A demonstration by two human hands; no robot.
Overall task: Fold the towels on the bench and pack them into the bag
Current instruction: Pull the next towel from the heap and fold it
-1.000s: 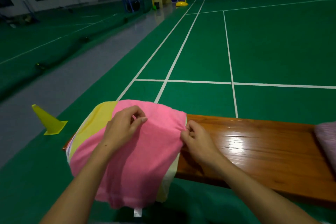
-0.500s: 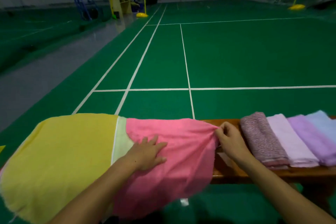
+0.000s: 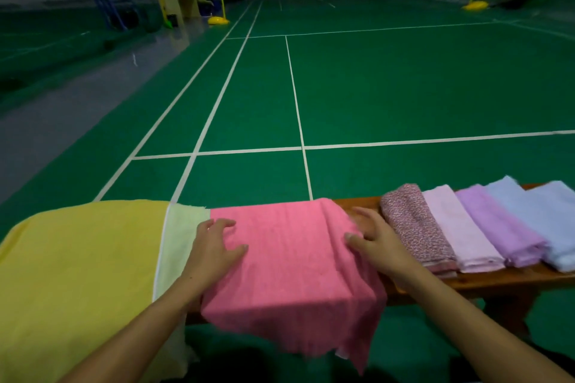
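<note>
You've got eight towels on view. Five sit folded side by side on the tabletop [image 3: 513, 281] at right: one speckled maroon towel [image 3: 413, 227], one pale pink towel [image 3: 457, 227], one purple towel [image 3: 501, 227], and two light blue towels [image 3: 510, 199] [image 3: 557, 218]. Three lie spread out at left: one pink towel [image 3: 289, 264], one pale green towel [image 3: 177, 236], one yellow towel [image 3: 77, 274]. Two hands: your left hand [image 3: 214, 249] and right hand [image 3: 376, 239], both flat on the pink one. One tabletop. On the court floor [image 3: 404, 87], two yellow post bases [image 3: 218, 20] [image 3: 475, 5]. One yellow cabinet [image 3: 177, 5] at the back left.
</note>
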